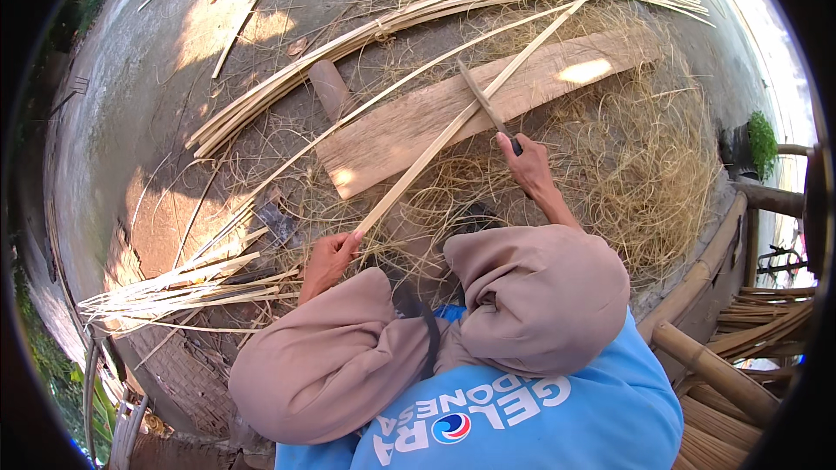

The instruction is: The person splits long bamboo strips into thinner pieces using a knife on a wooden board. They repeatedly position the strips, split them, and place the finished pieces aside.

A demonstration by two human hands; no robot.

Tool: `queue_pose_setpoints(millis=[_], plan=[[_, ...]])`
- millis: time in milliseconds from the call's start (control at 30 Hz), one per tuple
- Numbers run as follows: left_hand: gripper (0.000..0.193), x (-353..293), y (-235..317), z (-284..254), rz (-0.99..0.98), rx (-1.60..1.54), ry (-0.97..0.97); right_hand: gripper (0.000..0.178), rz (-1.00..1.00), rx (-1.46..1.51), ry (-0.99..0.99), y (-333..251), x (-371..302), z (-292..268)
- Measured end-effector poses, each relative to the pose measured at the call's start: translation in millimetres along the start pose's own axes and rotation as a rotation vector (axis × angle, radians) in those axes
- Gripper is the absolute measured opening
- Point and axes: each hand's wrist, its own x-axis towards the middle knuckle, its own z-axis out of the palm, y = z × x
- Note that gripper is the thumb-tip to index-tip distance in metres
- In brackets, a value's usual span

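Observation:
My left hand grips the near end of a long, pale bamboo strip. The strip slants away to the upper right, crossing over a wooden board. In my right hand is a knife with a dark handle. Its narrow blade points up and to the left and crosses the strip above the board; whether it touches the strip I cannot tell. My fingers are closed round the handle, partly hiding it.
A bundle of long bamboo strips lies beyond the board. More strips are piled at the left. Thin shavings cover the ground at the right. Bamboo poles stand at the lower right. A short brown piece lies near the board.

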Motion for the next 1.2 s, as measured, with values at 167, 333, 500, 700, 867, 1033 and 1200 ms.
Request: queue_pose_setpoints(millis=[167, 333, 500, 700, 867, 1033, 1200], plan=[[0.053, 18, 22, 42, 0.237, 0.336, 0.273, 0.058, -0.257, -0.2, -0.399, -55, -91, 40], [0.054, 23, 22, 48, 0.246, 0.326, 0.3, 0.055, -0.334, -0.363, -0.249, -1, -26, 2], [0.052, 13, 23, 45, 0.206, 0.282, 0.313, 0.063, 0.351, 0.042, 0.188, 58, 32, -89], [0.044, 25, 13, 62, 0.431, 0.408, 0.415, 0.063, 0.018, -0.165, -0.05, 31, -20, -45], [0.042, 15, 10, 60, 0.419, 0.396, 0.438, 0.054, -0.3, -0.197, -0.122, -4, -57, 26], [0.046, 22, 20, 57, 0.306, 0.252, 0.27, 0.065, 0.336, 0.188, 0.446, 65, 67, -84], [0.045, 44, -3, 46, -0.123, -0.6, -0.118, 0.062, -0.05, -0.083, -0.074, 9, -24, -2]])
